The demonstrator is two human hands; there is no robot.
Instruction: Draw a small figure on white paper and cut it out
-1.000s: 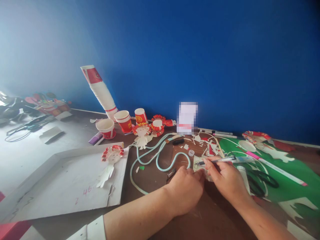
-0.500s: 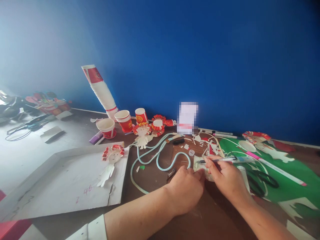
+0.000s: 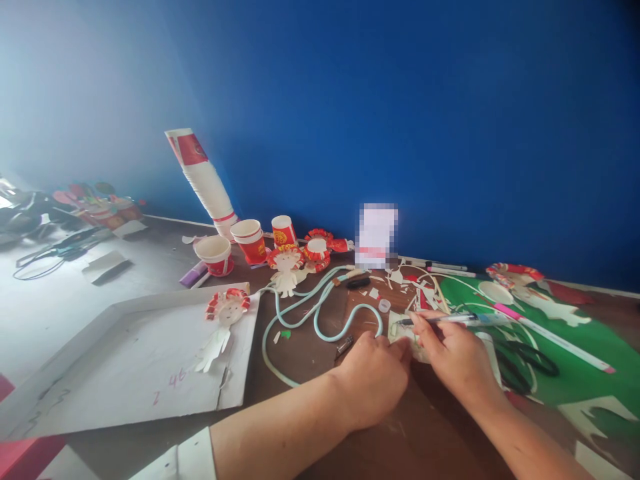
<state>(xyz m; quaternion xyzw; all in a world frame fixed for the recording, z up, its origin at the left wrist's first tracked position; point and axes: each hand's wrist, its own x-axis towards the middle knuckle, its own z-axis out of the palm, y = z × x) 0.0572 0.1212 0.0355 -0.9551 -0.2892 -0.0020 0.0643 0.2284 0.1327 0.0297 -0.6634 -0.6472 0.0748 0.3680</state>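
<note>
Paper piece point(image 3: 400, 331) lies flat under the left hand's point(image 3: 373, 380) curled fingertips; right hand point(image 3: 453, 363) pinches a pen point(image 3: 440, 320), tip just past them. Drawing looks underway, marks unreadable; finished dolls point(image 3: 285, 267) sit beyond.

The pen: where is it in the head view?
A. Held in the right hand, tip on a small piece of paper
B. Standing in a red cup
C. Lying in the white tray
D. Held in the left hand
A: the right hand grips the pen, its tip over the paper piece that the left hand touches.
</note>
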